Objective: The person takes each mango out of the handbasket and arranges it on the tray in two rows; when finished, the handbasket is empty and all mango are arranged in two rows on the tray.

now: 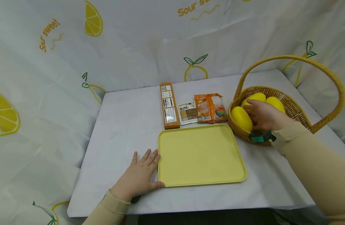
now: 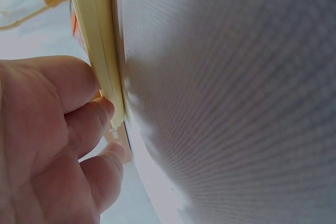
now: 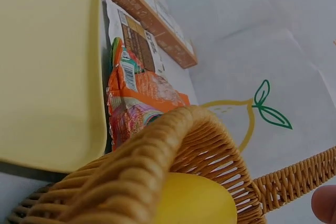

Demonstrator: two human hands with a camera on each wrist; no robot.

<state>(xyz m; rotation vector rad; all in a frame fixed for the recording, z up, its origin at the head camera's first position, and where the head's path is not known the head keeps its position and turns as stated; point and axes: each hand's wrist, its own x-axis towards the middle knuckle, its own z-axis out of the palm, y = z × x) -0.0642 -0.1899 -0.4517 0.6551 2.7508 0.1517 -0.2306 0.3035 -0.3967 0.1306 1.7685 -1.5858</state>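
A yellow rectangular tray (image 1: 201, 155) lies flat on the white table. My left hand (image 1: 141, 175) rests along its left side, fingers spread, with the thumb at the near left corner. In the left wrist view, the fingertips (image 2: 105, 109) touch the tray's rim (image 2: 100, 35). My right hand (image 1: 263, 115) reaches into a wicker basket (image 1: 297, 109), among several smooth yellow oval fruits (image 1: 241, 119). Its fingers are loosely bent beside them and partly hidden. A fruit (image 3: 197, 203) also shows inside the basket in the right wrist view, with one fingertip (image 3: 324, 203) apart from it.
Behind the tray lie a long brown box (image 1: 170, 106), a small white and brown packet (image 1: 188, 113) and an orange bag (image 1: 211, 108). The basket's tall handle (image 1: 341, 90) arches over the right side. A lemon-print cloth (image 1: 150, 40) hangs behind the table.
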